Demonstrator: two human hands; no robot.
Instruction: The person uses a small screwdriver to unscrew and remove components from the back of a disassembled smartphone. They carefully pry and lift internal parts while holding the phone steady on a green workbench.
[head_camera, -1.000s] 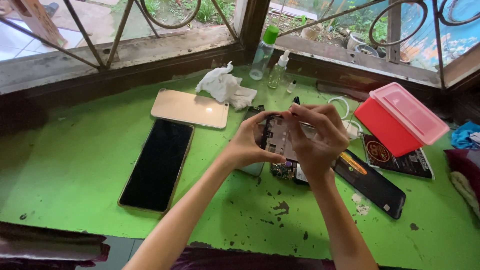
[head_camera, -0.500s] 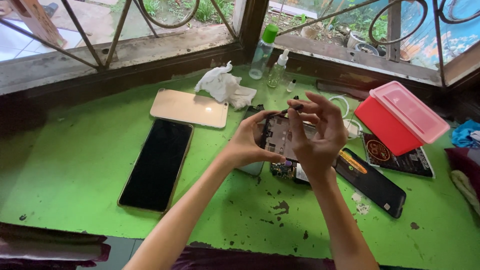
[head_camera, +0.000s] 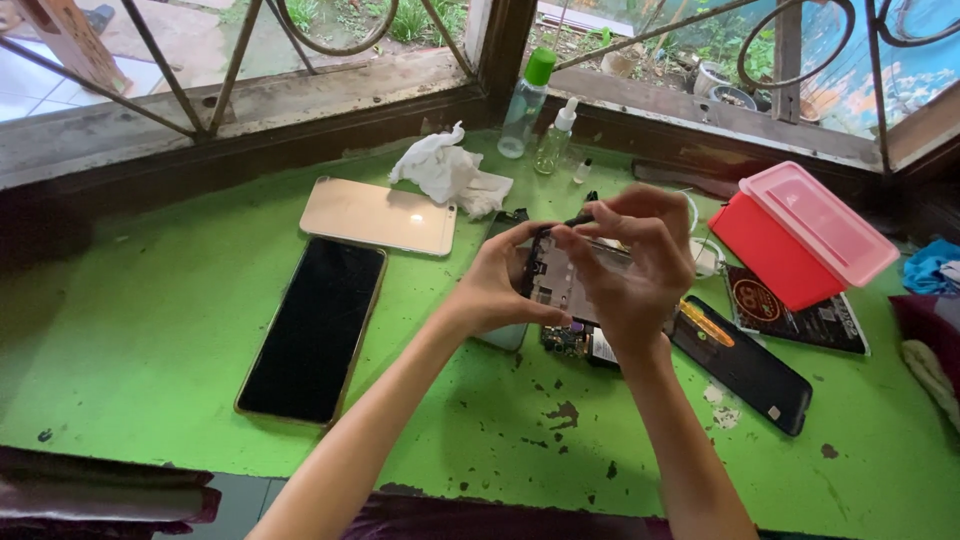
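My left hand (head_camera: 497, 285) holds an opened phone frame (head_camera: 562, 282) tilted up above the green table (head_camera: 140, 340), its inner side toward me. My right hand (head_camera: 637, 268) grips a thin dark tool (head_camera: 580, 218) by its fingertips, the tip resting at the frame's top edge. Beneath the hands lies another opened phone (head_camera: 578, 343) with a circuit board showing, partly hidden.
A black-screened phone (head_camera: 314, 327) and a gold back cover (head_camera: 379, 215) lie to the left. A crumpled tissue (head_camera: 447, 175), two small bottles (head_camera: 524, 103), a red lidded box (head_camera: 800, 232), a dark phone part (head_camera: 745, 362) and a battery (head_camera: 790, 308) lie around.
My right hand's fingers have closed in toward the top edge of the frame; the frame and left hand stay about where they were.
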